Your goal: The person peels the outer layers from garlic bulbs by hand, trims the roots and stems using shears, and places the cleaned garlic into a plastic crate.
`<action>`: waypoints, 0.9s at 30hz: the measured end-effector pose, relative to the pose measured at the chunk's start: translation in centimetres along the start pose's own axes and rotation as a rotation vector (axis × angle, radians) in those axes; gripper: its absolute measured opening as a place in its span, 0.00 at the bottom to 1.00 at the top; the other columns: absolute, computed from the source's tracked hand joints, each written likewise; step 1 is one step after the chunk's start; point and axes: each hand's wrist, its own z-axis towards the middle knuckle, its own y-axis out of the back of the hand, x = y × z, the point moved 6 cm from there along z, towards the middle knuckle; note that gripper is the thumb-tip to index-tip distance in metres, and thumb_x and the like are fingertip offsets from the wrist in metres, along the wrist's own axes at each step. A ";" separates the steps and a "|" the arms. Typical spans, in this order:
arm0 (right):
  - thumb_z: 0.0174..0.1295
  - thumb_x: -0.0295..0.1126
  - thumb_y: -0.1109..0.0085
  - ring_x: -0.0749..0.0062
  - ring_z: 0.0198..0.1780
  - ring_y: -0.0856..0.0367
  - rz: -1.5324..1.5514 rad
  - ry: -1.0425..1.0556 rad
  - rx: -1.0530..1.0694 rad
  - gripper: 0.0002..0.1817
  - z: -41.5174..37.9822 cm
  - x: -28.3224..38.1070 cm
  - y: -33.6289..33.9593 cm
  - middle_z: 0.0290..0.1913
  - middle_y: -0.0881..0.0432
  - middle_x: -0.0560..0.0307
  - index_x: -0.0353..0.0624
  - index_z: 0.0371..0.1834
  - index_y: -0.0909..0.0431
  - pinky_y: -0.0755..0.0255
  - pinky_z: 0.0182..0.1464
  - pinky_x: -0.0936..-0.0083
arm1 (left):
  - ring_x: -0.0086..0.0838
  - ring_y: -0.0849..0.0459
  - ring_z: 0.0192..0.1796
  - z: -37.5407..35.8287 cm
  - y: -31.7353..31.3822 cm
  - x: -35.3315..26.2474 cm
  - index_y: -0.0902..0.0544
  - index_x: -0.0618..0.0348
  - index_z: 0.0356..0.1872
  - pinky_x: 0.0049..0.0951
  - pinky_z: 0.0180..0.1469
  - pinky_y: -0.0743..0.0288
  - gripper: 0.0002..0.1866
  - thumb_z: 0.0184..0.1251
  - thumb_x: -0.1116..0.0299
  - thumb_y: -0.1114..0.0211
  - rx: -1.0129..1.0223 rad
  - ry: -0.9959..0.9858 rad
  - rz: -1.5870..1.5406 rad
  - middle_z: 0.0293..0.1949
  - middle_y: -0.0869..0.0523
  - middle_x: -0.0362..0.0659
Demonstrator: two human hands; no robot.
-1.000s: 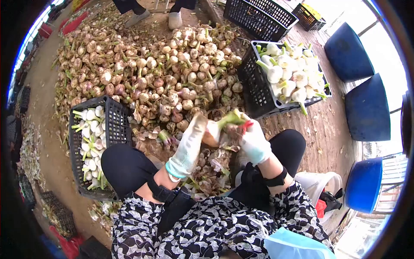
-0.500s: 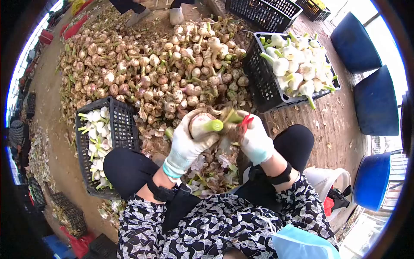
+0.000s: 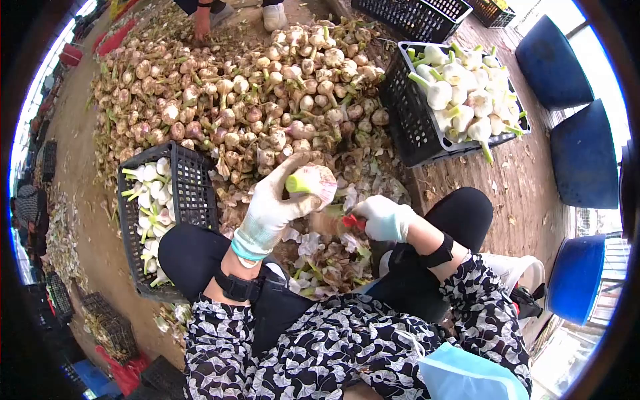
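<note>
In my left hand (image 3: 270,207), gloved in white, is a garlic bulb (image 3: 316,183) with a short cut green stem pointing left. The fingers and thumb wrap round it. My right hand (image 3: 385,219), also gloved, is closed below and to the right of the bulb, apart from it. A small red-handled tool (image 3: 353,222) sticks out of that fist; its far end is blurred. Under both hands lies a litter of peeled skins and leaves (image 3: 327,257). Just beyond them spreads a large heap of unpeeled garlic (image 3: 233,107).
A black crate (image 3: 193,187) of white garlic stands by my left knee. Another full crate (image 3: 413,127) stands at the front right. Blue tubs (image 3: 583,157) line the right side, and a white bucket (image 3: 530,270) sits by my right knee. Another person's hand (image 3: 202,25) touches the heap's far edge.
My hands have moved apart, the right one down. The bulb has turned, so its stem now points left. A brown clump between the hands has gone. The other person's hand has come into view.
</note>
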 end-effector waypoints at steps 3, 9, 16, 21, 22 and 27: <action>0.51 0.31 0.45 0.53 0.38 0.19 0.279 -0.118 -0.319 0.15 -0.7 -0.9 4.1 0.35 0.19 0.41 0.41 0.42 0.19 0.25 0.38 0.66 | 0.28 0.22 0.51 0.1 -0.2 0.3 0.32 0.71 0.60 0.26 0.56 0.29 0.36 0.49 0.72 0.27 0.027 -0.028 0.116 0.50 0.21 0.46; 0.58 0.35 0.40 0.68 0.34 0.24 0.713 0.146 -0.510 0.15 -0.6 1.9 5.9 0.33 0.21 0.48 0.38 0.44 0.22 0.29 0.37 0.76 | 0.26 0.23 0.52 0.2 -1.2 1.1 0.32 0.72 0.60 0.26 0.56 0.29 0.36 0.48 0.73 0.26 0.071 0.051 0.117 0.53 0.22 0.47; 0.59 0.40 0.39 0.69 0.28 0.21 0.881 0.084 -0.637 0.18 -0.8 -2.0 5.3 0.26 0.19 0.48 0.36 0.43 0.21 0.27 0.33 0.72 | 0.26 0.23 0.52 0.5 -0.9 1.2 0.32 0.73 0.60 0.26 0.58 0.30 0.34 0.51 0.73 0.28 -0.013 0.031 0.004 0.52 0.22 0.48; 0.44 0.21 0.43 0.48 0.33 0.20 0.299 0.182 -0.742 0.10 -1.3 1.1 5.2 0.30 0.20 0.42 0.38 0.33 0.24 0.26 0.36 0.69 | 0.30 0.21 0.52 0.4 -0.8 1.9 0.32 0.71 0.59 0.32 0.59 0.29 0.32 0.51 0.76 0.30 0.043 0.079 0.167 0.49 0.21 0.49; 0.46 0.21 0.44 0.54 0.31 0.18 0.205 0.060 -0.850 0.06 -1.2 -0.2 5.3 0.28 0.21 0.43 0.38 0.30 0.25 0.26 0.34 0.68 | 0.30 0.21 0.52 0.3 -0.9 1.9 0.32 0.71 0.59 0.32 0.59 0.29 0.32 0.51 0.76 0.30 0.047 0.083 0.170 0.49 0.21 0.49; 0.63 0.33 0.45 0.77 0.31 0.22 1.151 0.063 -0.443 0.11 0.6 -5.1 3.0 0.31 0.21 0.60 0.35 0.42 0.27 0.27 0.31 0.80 | 0.28 0.20 0.48 0.3 -2.1 1.2 0.29 0.70 0.57 0.29 0.56 0.28 0.29 0.53 0.73 0.31 0.042 0.149 -0.274 0.48 0.19 0.46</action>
